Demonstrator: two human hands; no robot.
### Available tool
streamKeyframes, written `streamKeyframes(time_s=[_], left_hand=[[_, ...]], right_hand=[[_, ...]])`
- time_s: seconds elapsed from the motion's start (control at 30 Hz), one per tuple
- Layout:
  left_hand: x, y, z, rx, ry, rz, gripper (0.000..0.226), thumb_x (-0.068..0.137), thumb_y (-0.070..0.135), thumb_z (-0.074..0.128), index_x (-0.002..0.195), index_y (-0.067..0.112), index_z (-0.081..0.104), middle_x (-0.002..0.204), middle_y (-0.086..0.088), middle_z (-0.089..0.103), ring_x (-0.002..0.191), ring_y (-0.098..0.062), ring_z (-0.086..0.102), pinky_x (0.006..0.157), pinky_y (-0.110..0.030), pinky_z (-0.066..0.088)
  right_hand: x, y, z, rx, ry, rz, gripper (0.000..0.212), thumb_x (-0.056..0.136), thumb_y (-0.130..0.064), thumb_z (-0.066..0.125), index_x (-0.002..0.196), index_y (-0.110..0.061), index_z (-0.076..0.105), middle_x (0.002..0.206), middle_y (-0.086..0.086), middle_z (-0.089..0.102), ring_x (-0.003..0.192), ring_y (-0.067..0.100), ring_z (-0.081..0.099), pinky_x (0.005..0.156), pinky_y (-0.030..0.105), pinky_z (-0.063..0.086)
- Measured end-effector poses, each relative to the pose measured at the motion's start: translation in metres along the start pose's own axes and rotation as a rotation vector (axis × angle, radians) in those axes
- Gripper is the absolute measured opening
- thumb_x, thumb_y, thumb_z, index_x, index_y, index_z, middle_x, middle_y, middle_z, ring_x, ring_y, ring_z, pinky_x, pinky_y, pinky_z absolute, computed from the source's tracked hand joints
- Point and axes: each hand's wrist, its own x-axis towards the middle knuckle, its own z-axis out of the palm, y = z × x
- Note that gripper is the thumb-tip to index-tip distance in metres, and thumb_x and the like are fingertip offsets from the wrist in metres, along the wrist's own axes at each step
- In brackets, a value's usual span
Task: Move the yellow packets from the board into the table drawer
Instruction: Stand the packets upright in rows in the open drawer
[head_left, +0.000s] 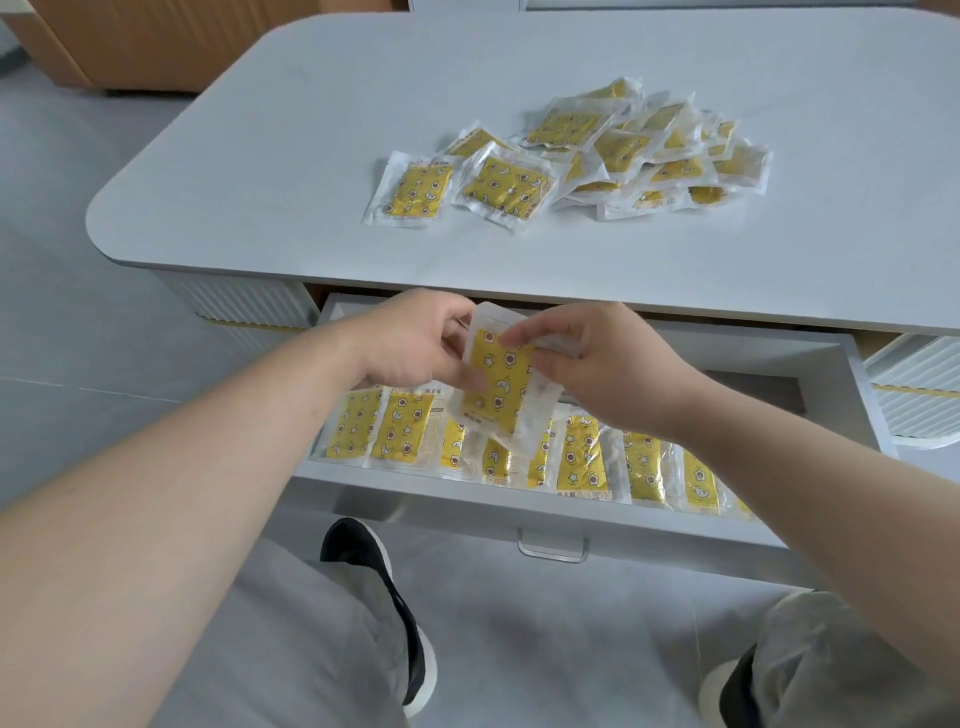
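Observation:
Both hands hold one yellow packet (498, 387) in clear wrap, upright above the open drawer (545, 512). My left hand (415, 343) pinches its left edge and my right hand (592, 358) grips its upper right edge. Below it, several yellow packets (400, 428) lie in a row along the drawer's front. A loose pile of several more yellow packets (613, 150) sits on the white table top (291, 156), with two lying flat at the pile's left end (415, 189).
The drawer's metal handle (553, 551) juts out toward my knees. The drawer's right rear part (753, 389) holds no packets. A wooden cabinet (156, 41) stands at the far left. My shoes (384, 587) rest on the grey floor.

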Motion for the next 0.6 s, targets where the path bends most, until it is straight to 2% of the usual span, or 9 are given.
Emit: streamKeyframes(time_s=[0.07, 0.1, 0.17, 0.2, 0.3, 0.4, 0.5, 0.6], left_hand=[[0.0, -0.003, -0.001, -0.012, -0.006, -0.002, 0.035, 0.078, 0.007, 0.084, 0.108, 0.016, 0.069, 0.09, -0.001, 0.078, 0.081, -0.014, 0.073, 0.082, -0.038, 0.06], [0.001, -0.008, -0.005, 0.005, -0.011, -0.027, 0.034, 0.078, 0.004, 0.084, 0.107, 0.015, 0.069, 0.087, -0.001, 0.078, 0.079, -0.014, 0.072, 0.079, -0.038, 0.06], [0.001, -0.022, -0.016, 0.088, -0.007, -0.12, 0.038, 0.079, 0.0, 0.082, 0.11, 0.014, 0.065, 0.084, -0.002, 0.078, 0.08, -0.019, 0.074, 0.075, -0.039, 0.061], [0.001, -0.03, -0.023, 0.172, 0.007, -0.18, 0.041, 0.079, 0.0, 0.082, 0.113, 0.013, 0.062, 0.086, -0.004, 0.077, 0.081, -0.024, 0.075, 0.074, -0.041, 0.062], [-0.001, -0.055, -0.04, 0.49, 0.063, -0.385, 0.053, 0.083, 0.005, 0.08, 0.127, 0.013, 0.053, 0.098, -0.008, 0.064, 0.081, -0.028, 0.072, 0.066, -0.039, 0.063], [-0.003, -0.074, -0.041, 0.56, 0.078, -0.517, 0.075, 0.085, 0.006, 0.078, 0.147, 0.017, 0.038, 0.114, -0.011, 0.06, 0.083, -0.03, 0.073, 0.069, -0.042, 0.064], [-0.002, -0.085, -0.035, 0.651, 0.093, -0.564, 0.069, 0.083, 0.011, 0.08, 0.141, 0.014, 0.042, 0.108, -0.01, 0.058, 0.073, -0.027, 0.073, 0.062, -0.037, 0.063], [-0.003, -0.084, -0.027, 0.794, 0.107, -0.597, 0.055, 0.085, 0.016, 0.077, 0.131, 0.013, 0.046, 0.095, -0.006, 0.058, 0.058, -0.019, 0.069, 0.049, -0.028, 0.052]], right_hand=[[0.0, 0.002, 0.003, 0.031, -0.02, 0.028, 0.03, 0.1, -0.013, 0.057, 0.118, -0.033, 0.071, 0.09, -0.013, 0.073, 0.057, 0.008, 0.063, 0.052, 0.017, 0.049], [-0.001, 0.004, 0.004, 0.04, -0.032, 0.043, 0.03, 0.1, -0.013, 0.059, 0.122, -0.032, 0.068, 0.089, -0.013, 0.072, 0.062, 0.013, 0.068, 0.053, 0.021, 0.052], [-0.001, 0.006, 0.005, 0.046, -0.056, 0.069, 0.035, 0.098, -0.015, 0.062, 0.129, -0.032, 0.061, 0.109, -0.019, 0.069, 0.077, 0.007, 0.072, 0.065, 0.02, 0.057], [-0.001, 0.008, 0.005, 0.036, -0.062, 0.076, 0.038, 0.098, -0.016, 0.063, 0.131, -0.033, 0.059, 0.12, -0.02, 0.064, 0.081, 0.006, 0.071, 0.073, 0.023, 0.059], [-0.001, 0.011, 0.004, 0.006, -0.066, 0.088, 0.039, 0.097, -0.016, 0.063, 0.131, -0.035, 0.057, 0.129, -0.018, 0.059, 0.086, 0.011, 0.072, 0.081, 0.037, 0.062], [-0.001, 0.01, 0.003, -0.003, -0.061, 0.09, 0.039, 0.097, -0.016, 0.063, 0.13, -0.034, 0.057, 0.128, -0.016, 0.059, 0.088, 0.01, 0.07, 0.083, 0.035, 0.061], [-0.001, 0.009, 0.004, -0.005, -0.062, 0.084, 0.038, 0.098, -0.017, 0.062, 0.13, -0.034, 0.057, 0.127, -0.016, 0.059, 0.09, 0.009, 0.069, 0.078, 0.033, 0.061], [0.0, 0.01, 0.005, -0.011, -0.07, 0.085, 0.037, 0.098, -0.018, 0.062, 0.131, -0.035, 0.056, 0.128, -0.017, 0.058, 0.09, 0.008, 0.069, 0.077, 0.034, 0.062]])
